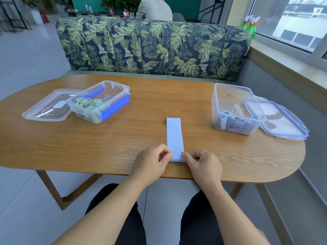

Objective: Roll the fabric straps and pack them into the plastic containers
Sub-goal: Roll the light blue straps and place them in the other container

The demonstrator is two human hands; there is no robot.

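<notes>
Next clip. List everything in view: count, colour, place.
flat pale blue fabric strap: one, table centre
clear plastic container with blue clips: one, table left
rolled green fabric straps: several, inside it
clear plastic lid: one, left of that container
taller clear plastic container: one, table right
rolled pale blue straps: several, inside it
blue-rimmed clear lid: one, against its right side
oval wooden table: one, brown
leaf-print sofa: one, green, behind table
green spray bottles: few, windowsill
seated person: one, behind sofa
left hand: pinches strap's near end
right hand: same

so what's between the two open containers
Head view: only the pale blue fabric strap, flat on the wooden table, its near end pinched by the left hand and right hand; the rest is bare.
</notes>
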